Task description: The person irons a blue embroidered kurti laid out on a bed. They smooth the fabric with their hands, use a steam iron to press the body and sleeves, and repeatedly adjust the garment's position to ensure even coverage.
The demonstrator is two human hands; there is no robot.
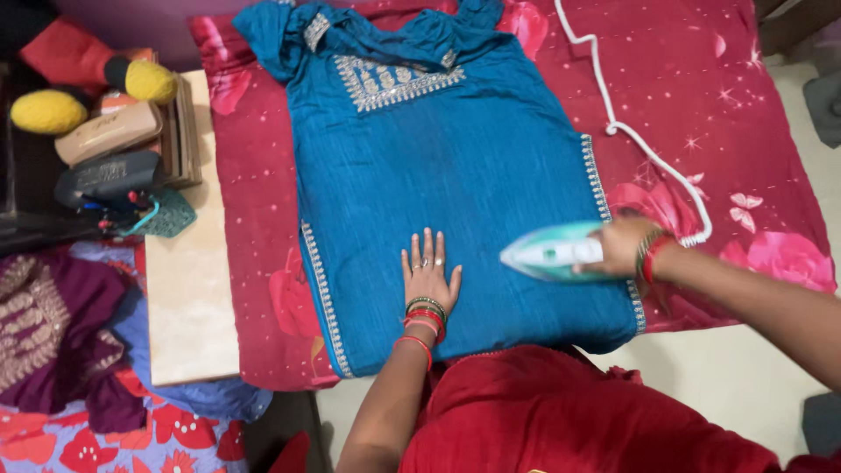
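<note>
The red floral spread (753, 131) takes up most of what lies under you, laid out as padding for pressing. On it lies the blue tunic (438, 175), flat and face up, its neck embroidery at the far end and its hem nearest your body; silver trim runs down both side edges. The neck end is rumpled and folded over, while the lower body lies smooth.

Your left hand (429, 271) rests palm down on the lower middle of the tunic, fingers spread and holding nothing, probably pinning the cloth so it does not drag. Your right hand (624, 245) is closed around the handle of the green and white iron (552, 254), whose sole sits on the tunic's lower right part, nose pointing towards your left hand. The two are near but apart. The white cord (613, 123) trails up and away across the spread, off the garment.

Open cloth lies above your left hand and to its left, as far as the trimmed edge. To the left of the spread stands a pale board (188, 298), with cases and yellow brushes (53, 109) beyond it.
</note>
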